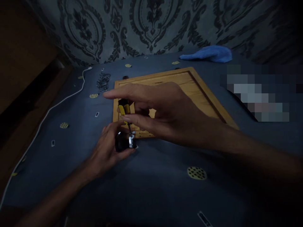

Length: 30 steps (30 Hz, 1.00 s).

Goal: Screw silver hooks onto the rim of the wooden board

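My right hand [163, 110] grips a short screwdriver [124, 108] with a yellow and black handle, its index finger stretched out past the handle. The screwdriver points down, and its shaft meets a shiny metal piece on a dark round part [121, 142]. My left hand [107, 142] is closed around that part at the near left corner of a wooden board [201, 94]. Small dark holes show in the board's near edge. Whether the screwdriver's tip sits in a screw is too small to tell.
A pile of small metal screws or hooks [103, 82] lies left of the board. A white cable [63, 101] runs along the left side. A blue cloth [210, 54] lies at the back, and a blurred-out object [258, 97] is at the right. Everything rests on a patterned dark sheet [161, 189].
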Each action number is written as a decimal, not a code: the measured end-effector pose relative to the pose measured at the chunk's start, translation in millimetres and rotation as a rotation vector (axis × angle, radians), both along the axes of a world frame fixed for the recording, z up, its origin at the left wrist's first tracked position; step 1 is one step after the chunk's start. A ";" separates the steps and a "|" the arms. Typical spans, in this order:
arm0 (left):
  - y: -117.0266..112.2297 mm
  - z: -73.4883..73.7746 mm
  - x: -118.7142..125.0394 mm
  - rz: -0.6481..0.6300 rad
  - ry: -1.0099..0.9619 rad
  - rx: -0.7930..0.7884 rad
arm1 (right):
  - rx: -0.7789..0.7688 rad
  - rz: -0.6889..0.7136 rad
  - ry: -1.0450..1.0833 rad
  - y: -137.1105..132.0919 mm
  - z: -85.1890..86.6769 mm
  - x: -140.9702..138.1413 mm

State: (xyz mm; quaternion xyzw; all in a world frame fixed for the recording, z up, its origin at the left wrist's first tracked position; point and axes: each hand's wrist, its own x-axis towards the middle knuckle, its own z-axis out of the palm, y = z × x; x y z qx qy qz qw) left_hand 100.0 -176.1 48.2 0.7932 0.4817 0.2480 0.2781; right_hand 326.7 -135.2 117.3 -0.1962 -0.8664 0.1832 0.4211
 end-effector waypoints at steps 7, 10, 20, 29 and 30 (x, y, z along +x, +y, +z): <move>-0.5 -5.0 -0.6 0.020 -0.018 -0.027 | 0.029 -0.012 0.007 0.6 0.5 -0.5; -0.9 -7.7 -1.9 0.024 -0.022 -0.032 | 0.011 -0.021 0.003 0.6 -0.4 -1.0; -0.6 -0.8 1.5 0.051 0.032 -0.002 | -0.126 -0.016 0.047 -0.5 -1.8 -4.4; -1.0 -2.0 0.7 0.078 0.047 0.016 | -0.172 -0.086 -0.015 -2.5 0.6 -7.0; -1.0 -2.0 0.9 0.084 0.047 0.013 | -0.171 -0.082 -0.009 -2.4 0.4 -7.0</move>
